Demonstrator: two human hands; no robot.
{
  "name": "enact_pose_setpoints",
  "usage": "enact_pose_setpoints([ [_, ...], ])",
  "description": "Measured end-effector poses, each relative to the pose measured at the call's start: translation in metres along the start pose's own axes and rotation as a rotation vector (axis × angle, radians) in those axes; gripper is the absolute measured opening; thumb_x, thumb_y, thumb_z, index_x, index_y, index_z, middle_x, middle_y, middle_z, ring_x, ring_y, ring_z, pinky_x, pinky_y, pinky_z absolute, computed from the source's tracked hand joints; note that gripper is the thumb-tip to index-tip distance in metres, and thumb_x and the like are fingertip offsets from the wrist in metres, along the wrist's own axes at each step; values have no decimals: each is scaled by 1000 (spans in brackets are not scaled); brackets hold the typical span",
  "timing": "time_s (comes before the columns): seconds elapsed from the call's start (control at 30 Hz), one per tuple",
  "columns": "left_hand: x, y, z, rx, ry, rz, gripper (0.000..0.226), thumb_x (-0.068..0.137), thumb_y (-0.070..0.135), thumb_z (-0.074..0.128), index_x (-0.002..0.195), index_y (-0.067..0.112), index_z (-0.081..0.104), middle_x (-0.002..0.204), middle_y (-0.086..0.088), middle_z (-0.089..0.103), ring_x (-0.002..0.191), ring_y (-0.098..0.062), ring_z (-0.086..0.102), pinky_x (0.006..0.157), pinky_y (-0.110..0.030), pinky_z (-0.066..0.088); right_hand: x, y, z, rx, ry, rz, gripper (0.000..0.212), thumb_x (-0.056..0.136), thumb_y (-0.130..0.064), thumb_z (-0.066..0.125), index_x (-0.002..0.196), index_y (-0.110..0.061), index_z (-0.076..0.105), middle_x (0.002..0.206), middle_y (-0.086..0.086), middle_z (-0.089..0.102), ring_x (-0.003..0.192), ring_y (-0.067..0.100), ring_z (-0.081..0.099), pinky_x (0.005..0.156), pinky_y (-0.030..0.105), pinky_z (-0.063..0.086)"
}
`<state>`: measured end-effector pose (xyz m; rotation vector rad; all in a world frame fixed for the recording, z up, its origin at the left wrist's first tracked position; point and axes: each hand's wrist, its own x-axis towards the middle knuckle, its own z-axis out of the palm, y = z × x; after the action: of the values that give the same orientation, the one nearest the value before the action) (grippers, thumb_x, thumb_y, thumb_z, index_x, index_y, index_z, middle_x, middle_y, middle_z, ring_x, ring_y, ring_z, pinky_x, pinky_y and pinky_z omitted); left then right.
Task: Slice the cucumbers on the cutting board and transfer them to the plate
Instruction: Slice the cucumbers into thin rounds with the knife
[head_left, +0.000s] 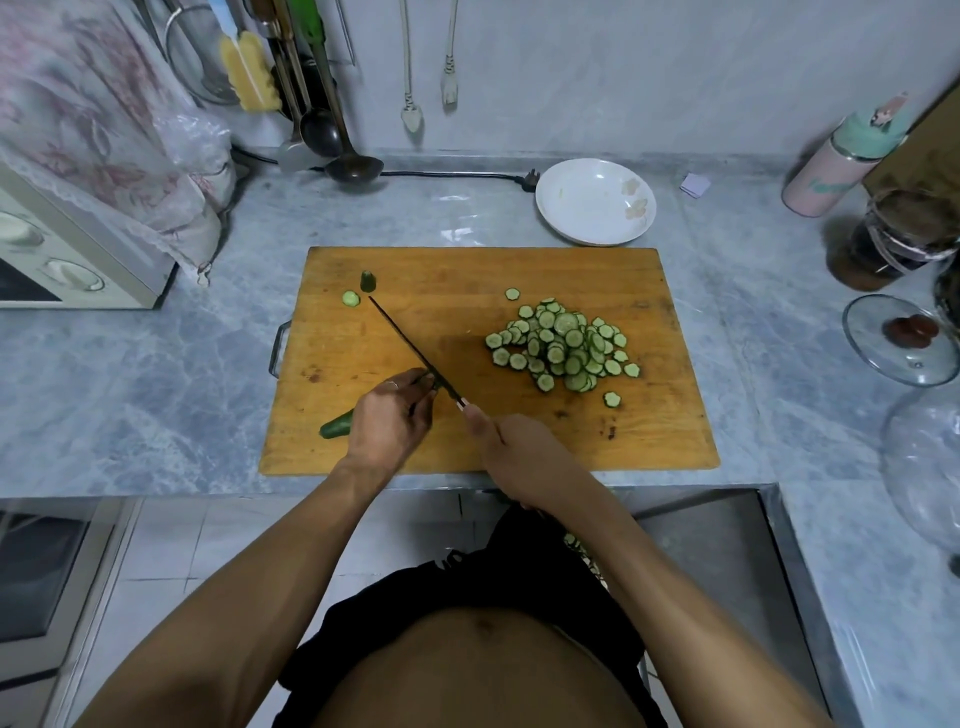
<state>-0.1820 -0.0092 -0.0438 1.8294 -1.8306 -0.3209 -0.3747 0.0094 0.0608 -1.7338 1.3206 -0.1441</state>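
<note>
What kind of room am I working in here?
Most likely a home kitchen: ladles hang on the tiled wall, a microwave stands on the marble counter, and a wooden cutting board holds cucumber slices.

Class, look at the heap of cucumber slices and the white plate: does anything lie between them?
Nothing visible does. Only bare cutting board and a strip of counter separate the slices from the plate.

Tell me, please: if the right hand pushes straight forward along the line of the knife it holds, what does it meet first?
Most likely the left hand, which holds the cucumber just beside the knife. The right hand points up-left along the blade; further on lie the cucumber end piece and a single slice. Heights are hard to judge.
</note>
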Motion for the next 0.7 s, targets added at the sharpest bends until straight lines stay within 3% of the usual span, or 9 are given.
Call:
enact_pose_setpoints([
  [0.2, -3, 2, -1, -25, 26, 69, 26, 80, 0, 70, 105, 6, 74, 113, -10, 70, 98, -26, 68, 87, -31, 51, 21, 5, 10, 37, 24, 61, 68, 101, -61, 21, 59, -13, 45, 58, 3, 49, 53, 15, 47, 52, 29, 34],
  [0.37, -3, 0, 0, -39, 46, 73, 26, 81, 1, 70, 105, 7, 75, 113, -8, 70, 99, -24, 68, 90, -28, 49, 24, 8, 18, 30, 53, 44, 67, 103, -56, 20, 65, -9, 49, 61, 6, 51, 56, 16, 49, 51, 25, 34],
  [0.47, -4, 1, 2, -43, 55, 76, 25, 83, 4, 69, 107, 9, 74, 115, -7, 70, 101, -22, 67, 89, -28, 51, 23, 12, 15, 125, 84, 98, 70, 99, -63, 20, 62, -11, 49, 56, 5, 53, 50, 15, 52, 48, 26, 38],
  [0.57, -4, 1, 1, -37, 69, 84, 27, 82, 4, 69, 108, 10, 74, 114, -5, 70, 99, -21, 67, 84, -27, 52, 18, 18, 10, 233, 113, 129, 72, 98, -66, 22, 62, -10, 50, 54, 5, 53, 42, 15, 51, 40, 18, 38],
  [0.7, -5, 0, 1, -57, 81, 60, 27, 82, 5, 71, 107, 11, 75, 115, -3, 70, 95, -20, 68, 81, -26, 52, 11, 26, 2, 170, 103, 78, 71, 99, -65, 23, 59, -12, 48, 49, 1, 49, 36, 5, 45, 49, 24, 37],
])
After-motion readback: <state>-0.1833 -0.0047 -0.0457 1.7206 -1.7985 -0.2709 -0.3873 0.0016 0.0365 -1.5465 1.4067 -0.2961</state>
